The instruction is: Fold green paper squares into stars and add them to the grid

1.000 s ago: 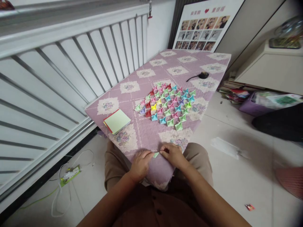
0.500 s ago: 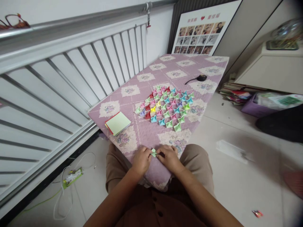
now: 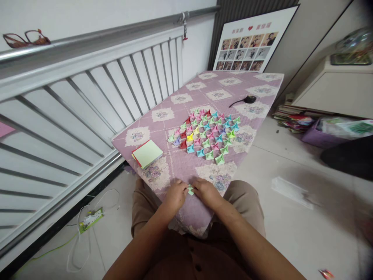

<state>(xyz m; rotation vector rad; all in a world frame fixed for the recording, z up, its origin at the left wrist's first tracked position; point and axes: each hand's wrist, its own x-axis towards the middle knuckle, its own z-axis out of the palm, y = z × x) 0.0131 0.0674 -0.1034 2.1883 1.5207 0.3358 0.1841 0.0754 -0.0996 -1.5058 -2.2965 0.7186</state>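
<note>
A small light green folded paper (image 3: 190, 189) lies between my two hands near the table's front corner. My left hand (image 3: 176, 194) pinches its left side, and my right hand (image 3: 205, 191) grips its right side with curled fingers. Beyond them, several small folded paper pieces (image 3: 206, 143) in green, pink, blue, red, yellow and purple stand in slanted rows. To the left rests a stack of square paper sheets (image 3: 147, 154), pale green on top with red and yellow edges showing.
The table (image 3: 183, 157) has a pink flowered cloth. A black object with a thin strap (image 3: 250, 99) lies at its far right. A white radiator (image 3: 113, 83) runs along the left side. My knees are under the front edge.
My right hand's fingers have drawn closer together on the green paper, which has shifted or turned slightly. The whole view has moved a little.
</note>
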